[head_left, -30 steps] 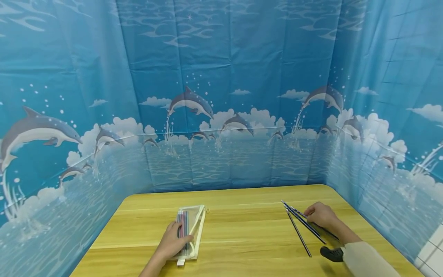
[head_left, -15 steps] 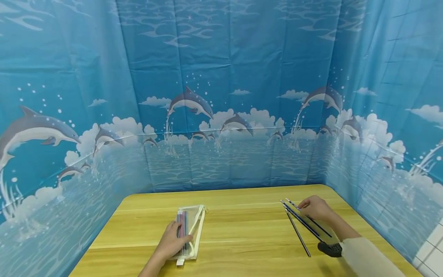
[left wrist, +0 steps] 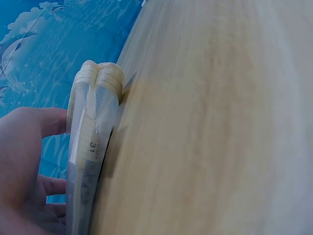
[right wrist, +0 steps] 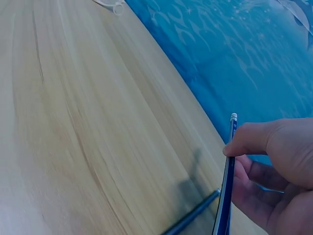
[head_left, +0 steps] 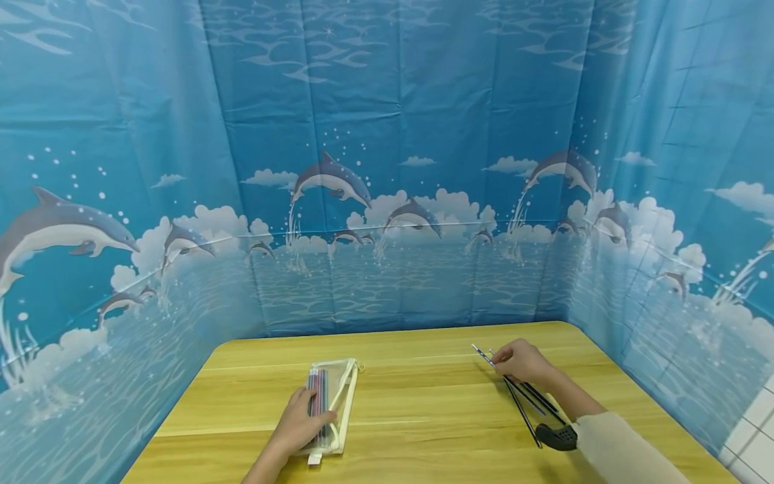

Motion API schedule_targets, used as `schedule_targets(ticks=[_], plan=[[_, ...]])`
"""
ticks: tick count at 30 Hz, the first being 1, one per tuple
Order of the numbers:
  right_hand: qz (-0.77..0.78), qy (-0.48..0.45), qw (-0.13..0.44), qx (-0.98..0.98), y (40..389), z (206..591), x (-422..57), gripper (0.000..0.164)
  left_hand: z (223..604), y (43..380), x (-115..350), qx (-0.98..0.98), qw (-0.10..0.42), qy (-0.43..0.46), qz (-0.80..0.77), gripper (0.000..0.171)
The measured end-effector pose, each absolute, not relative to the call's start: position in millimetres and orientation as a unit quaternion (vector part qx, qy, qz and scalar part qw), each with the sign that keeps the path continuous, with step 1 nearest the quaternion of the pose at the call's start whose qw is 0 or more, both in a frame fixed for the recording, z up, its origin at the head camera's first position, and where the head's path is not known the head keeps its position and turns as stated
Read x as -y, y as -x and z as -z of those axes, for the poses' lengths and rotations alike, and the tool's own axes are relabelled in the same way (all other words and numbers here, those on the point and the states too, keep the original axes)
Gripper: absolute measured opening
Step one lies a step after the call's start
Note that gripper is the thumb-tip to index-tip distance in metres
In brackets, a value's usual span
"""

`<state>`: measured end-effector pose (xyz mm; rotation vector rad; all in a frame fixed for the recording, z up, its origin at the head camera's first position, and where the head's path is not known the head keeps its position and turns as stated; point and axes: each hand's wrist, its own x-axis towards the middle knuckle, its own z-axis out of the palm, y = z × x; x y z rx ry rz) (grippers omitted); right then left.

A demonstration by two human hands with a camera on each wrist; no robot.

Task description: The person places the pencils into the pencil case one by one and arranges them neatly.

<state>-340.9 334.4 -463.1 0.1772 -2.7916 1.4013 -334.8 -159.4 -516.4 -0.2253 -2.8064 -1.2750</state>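
Note:
My left hand (head_left: 302, 418) rests on a pale mesh pencil case (head_left: 347, 423), its fingers spread over the near part and pressing it to the table. Inside the case, several striped pencils (head_left: 318, 398) lie side by side. In the left wrist view, the thumb and fingertips touch the face of the case (left wrist: 90, 147). Towards the right of the table, my right hand (head_left: 523, 363) pinches a dark blue pencil (right wrist: 226, 181) between thumb and fingers; its white-ended tip points to the far left. Beneath that hand lie other dark pencils (head_left: 523, 411), partly hidden by it.
The yellow wood-grain table (head_left: 417, 403) carries the case on the left and the pencils on the right. A blue dolphin-print curtain (head_left: 399, 282) hangs along its back and sides. A black device (head_left: 556, 437) sits at the right wrist.
My right hand has taken hold of a pencil from the group and moved left and slightly away with it. The left hand and the pencil case have stayed put.

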Motion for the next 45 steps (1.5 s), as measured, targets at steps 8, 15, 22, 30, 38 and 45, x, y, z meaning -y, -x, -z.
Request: schedule_targets(ticks=[8, 15, 22, 30, 38, 45], plan=[[-0.465, -0.061, -0.001, 0.883, 344.9, 464.9, -321.4, 0.021, 516.8, 335.1, 159.3, 0.908, 0.03, 0.075, 0.411, 0.083], [-0.489, -0.083, -0.018, 0.868, 344.5, 464.4, -310.7, 0.024, 515.8, 334.2, 159.2, 0.909, 0.029, 0.075, 0.41, 0.082], [-0.528, -0.055, -0.031, 0.847, 345.5, 465.1, -297.2, 0.03, 513.8, 332.8, 161.2, 0.908, 0.028, 0.074, 0.411, 0.083], [-0.587, -0.038, -0.048, 0.807, 350.6, 473.4, -272.0, 0.031, 514.7, 335.5, 160.6, 0.908, 0.016, 0.068, 0.414, 0.084], [-0.609, -0.034, -0.068, 0.79, 353.3, 478.2, -240.9, 0.032, 515.4, 335.3, 159.7, 0.907, 0.021, 0.073, 0.414, 0.084], [-0.625, -0.046, -0.088, 0.775, 356.4, 482.8, -218.9, 0.033, 515.7, 335.7, 160.3, 0.907, 0.021, 0.073, 0.414, 0.084]])
